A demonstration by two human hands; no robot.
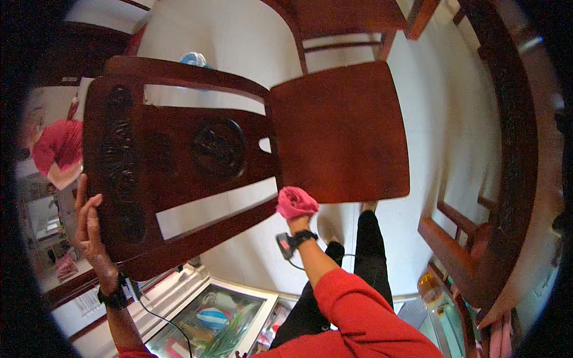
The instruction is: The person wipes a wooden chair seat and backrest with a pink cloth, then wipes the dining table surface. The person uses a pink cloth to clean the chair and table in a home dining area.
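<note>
A dark reddish-brown wooden chair [340, 134] fills the middle, its carved back stretching left and its flat seat on the right. My left hand [94, 228] holds the outer edge of the chair's top rail at the lower left, with its fingers along that edge. My right hand [299, 220] is bunched in a pink cloth [295, 202], which touches the chair near the corner where back and seat meet. The cloth hides most of my right fingers. Both wrists wear black straps with small devices and cables.
Another wooden chair [349, 18] stands beyond the seat. Carved wooden furniture [515, 134] curves along the right. Near my body are a white-framed glass-topped case [264, 313] and a container with an amber lid [430, 286]. A pink object [60, 147] lies past the chair back; a blue-and-white item [193, 58] is behind it.
</note>
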